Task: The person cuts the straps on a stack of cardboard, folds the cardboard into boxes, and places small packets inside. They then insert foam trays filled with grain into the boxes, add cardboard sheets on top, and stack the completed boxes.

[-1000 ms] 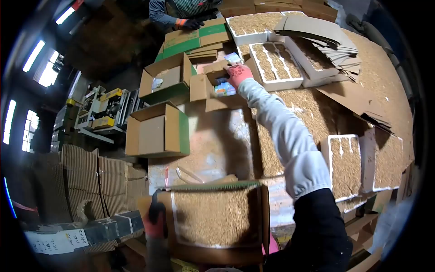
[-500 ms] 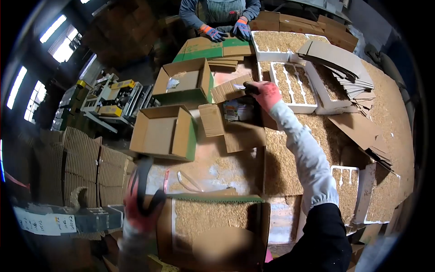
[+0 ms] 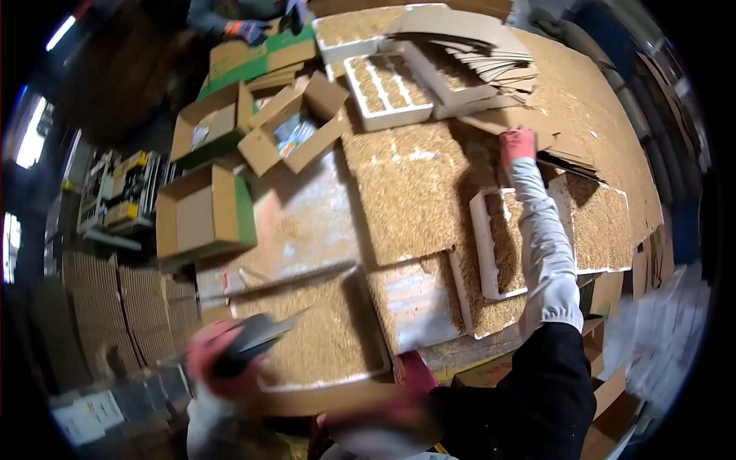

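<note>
My right hand (image 3: 519, 146), in a pink glove, is curled at the near edge of some flat cardboard sheets (image 3: 566, 153) to the right of centre; its fingertips are hidden. My left hand (image 3: 226, 356), in a pink glove with dark finger parts, is smeared by motion at the lower left. It overlaps the near box, where a white-edged tray of brown shavings (image 3: 330, 337) sits. A grey, pointed shape shows at its fingers, and I cannot tell whether this is glove or a held thing.
Two open cartons (image 3: 195, 211) stand at the left, beside a smaller open box (image 3: 295, 134) with printed packets inside. White foam trays (image 3: 395, 115) of shavings and a fanned cardboard stack (image 3: 475, 38) lie farther back. Another person's gloved hands (image 3: 245, 31) rest on cardboard at the top.
The view has swung right. My right hand has left the small box's flap and reached the cardboard sheets at the right. The small box now sits turned, its flaps spread. My left hand is over the near tray.
</note>
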### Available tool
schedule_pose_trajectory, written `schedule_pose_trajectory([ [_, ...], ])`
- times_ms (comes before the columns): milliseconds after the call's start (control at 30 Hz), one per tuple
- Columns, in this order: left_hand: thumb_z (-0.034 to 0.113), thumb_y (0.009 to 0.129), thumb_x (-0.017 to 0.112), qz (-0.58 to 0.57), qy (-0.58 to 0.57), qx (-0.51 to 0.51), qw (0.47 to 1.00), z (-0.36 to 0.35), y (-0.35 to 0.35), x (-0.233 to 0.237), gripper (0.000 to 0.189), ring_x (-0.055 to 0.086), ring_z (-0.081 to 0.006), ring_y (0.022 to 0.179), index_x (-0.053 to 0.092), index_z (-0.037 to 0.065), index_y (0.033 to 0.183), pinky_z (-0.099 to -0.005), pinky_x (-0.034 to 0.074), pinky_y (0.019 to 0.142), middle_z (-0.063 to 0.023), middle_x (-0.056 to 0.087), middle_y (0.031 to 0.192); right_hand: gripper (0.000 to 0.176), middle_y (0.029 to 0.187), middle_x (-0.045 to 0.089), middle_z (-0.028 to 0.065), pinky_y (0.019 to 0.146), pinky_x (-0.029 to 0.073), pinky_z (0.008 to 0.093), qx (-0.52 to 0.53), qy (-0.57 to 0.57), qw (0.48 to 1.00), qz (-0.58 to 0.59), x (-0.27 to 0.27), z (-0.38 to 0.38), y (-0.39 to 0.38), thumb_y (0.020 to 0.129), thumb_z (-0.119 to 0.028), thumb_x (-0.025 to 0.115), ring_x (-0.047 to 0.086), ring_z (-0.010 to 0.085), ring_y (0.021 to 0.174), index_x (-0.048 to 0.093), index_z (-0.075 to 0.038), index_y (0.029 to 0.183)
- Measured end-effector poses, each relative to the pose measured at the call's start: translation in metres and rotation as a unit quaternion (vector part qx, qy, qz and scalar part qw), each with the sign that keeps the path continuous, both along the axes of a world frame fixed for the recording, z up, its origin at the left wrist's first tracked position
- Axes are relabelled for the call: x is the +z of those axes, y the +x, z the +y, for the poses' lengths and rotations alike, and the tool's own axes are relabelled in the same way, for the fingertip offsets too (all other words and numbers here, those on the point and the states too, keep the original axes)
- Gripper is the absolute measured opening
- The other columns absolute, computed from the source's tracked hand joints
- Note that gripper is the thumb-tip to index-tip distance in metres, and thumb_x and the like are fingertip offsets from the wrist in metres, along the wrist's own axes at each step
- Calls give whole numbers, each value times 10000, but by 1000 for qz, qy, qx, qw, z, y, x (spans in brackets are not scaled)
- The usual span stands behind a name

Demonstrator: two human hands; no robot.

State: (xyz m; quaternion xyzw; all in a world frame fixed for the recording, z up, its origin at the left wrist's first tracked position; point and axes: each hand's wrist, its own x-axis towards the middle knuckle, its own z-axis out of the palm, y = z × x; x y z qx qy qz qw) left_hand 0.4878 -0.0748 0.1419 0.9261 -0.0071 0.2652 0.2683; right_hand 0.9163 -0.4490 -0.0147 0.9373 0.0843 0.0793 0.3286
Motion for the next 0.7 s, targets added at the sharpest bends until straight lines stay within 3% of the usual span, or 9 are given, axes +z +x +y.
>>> schedule_pose_trajectory([
  [33,121,582,652,212,14,-63,975,-12,14,8,342,548,-257,722,575,44,906,-331,441,663,-108,576,803,97,748,566,51,537,422,330,146,63,980,-118,2,-9,-6,702,-141,481,539,208,708,560,-111,749],
  [133,405,622,615,401,240,-66,881,-17,5,-22,630,374,-323,1045,451,-2,1074,-402,270,900,-201,414,1124,124,781,562,116,566,418,338,130,198,968,-85,67,39,-54,756,-157,476,545,249,683,554,-60,764],
  [200,413,611,616,318,145,-73,934,0,-18,-9,696,346,-352,1061,395,29,1148,-429,292,879,-222,354,1161,229,932,560,126,696,441,295,354,487,796,-58,142,93,-146,738,-91,535,556,256,810,558,-67,965],
  [300,403,671,567,246,166,196,935,28,-46,-6,668,312,-351,1102,352,44,1191,-456,276,889,-217,293,1222,269,969,552,159,708,447,340,501,448,738,-59,196,142,-281,704,-4,563,548,268,852,557,-26,972],
  [333,342,694,565,162,-266,144,939,29,-63,-17,621,306,-346,1122,352,26,1185,-425,298,892,-212,277,1238,297,871,545,153,598,450,328,482,407,772,77,195,138,-311,640,-51,555,542,272,739,552,-17,935],
  [367,281,717,563,41,-644,56,762,30,-80,-31,576,300,-340,1143,353,8,1179,-393,321,895,-206,261,1254,295,811,534,133,546,425,329,688,376,620,37,185,154,-335,599,-125,549,521,253,681,560,-17,873],
  [433,313,766,462,380,-115,148,906,77,-64,-49,590,444,-297,1029,243,72,1259,-352,382,815,-149,402,1185,177,842,491,111,468,385,334,647,385,602,265,165,182,-367,604,-186,532,482,235,742,558,-47,711],
  [567,138,732,546,184,-181,160,953,71,-68,-62,446,522,-231,960,417,24,1144,-270,392,797,-157,529,1032,213,829,490,99,495,440,303,592,71,652,469,106,186,-375,695,-160,478,491,233,730,549,-53,864],
  [700,117,746,537,229,-203,170,937,71,-73,-52,416,524,-160,929,428,-5,1129,-259,398,791,-142,545,1009,303,936,526,164,723,422,360,496,382,588,511,156,194,-359,733,-140,491,520,299,812,493,-18,1010],
])
